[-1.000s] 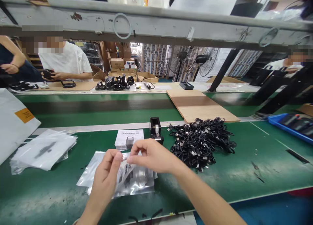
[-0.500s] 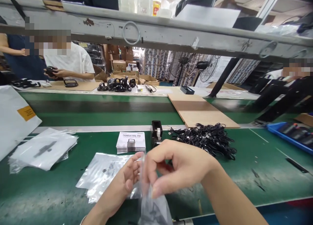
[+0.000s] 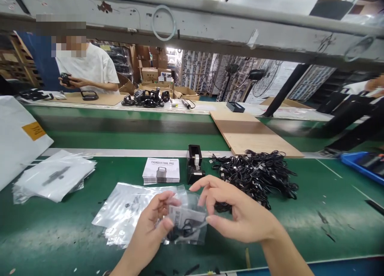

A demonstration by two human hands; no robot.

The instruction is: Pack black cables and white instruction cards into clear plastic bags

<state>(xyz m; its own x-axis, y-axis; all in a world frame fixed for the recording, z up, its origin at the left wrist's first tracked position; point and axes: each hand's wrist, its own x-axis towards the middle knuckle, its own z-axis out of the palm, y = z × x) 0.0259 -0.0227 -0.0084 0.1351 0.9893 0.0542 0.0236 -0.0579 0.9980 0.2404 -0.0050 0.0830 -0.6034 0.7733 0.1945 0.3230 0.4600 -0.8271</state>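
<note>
A small clear plastic bag [image 3: 195, 237] holds a coiled black cable [image 3: 187, 227] and a printed paper with a barcode-like block. My left hand [image 3: 153, 222] grips the bag's left side, thumb in front. At the bag's right edge is my right hand [image 3: 231, 212], its thumb and curled fingers around the edge while the index finger reaches out above. Under and left of the bag lie larger clear plastic bags [image 3: 120, 204]. Just beyond stands a stack of printed leaflets [image 3: 161, 171] marked THUNDERTRAIL PRO, beside a black tape dispenser [image 3: 195, 164].
Black cables [image 3: 258, 176] lie heaped on the right of the green bench [image 3: 288, 228]. More flat bags [image 3: 55, 174] and a white sack [image 3: 21, 144] are at left. A wooden board [image 3: 255, 134] and a blue tray [image 3: 360, 166] lie farther right. A co-worker [image 3: 90, 70] handles a black object across.
The small bag has come up and turned flat, so its cable and paper now show. My right hand has shifted right, from the bag's top to its right edge. The view has tilted down slightly.
</note>
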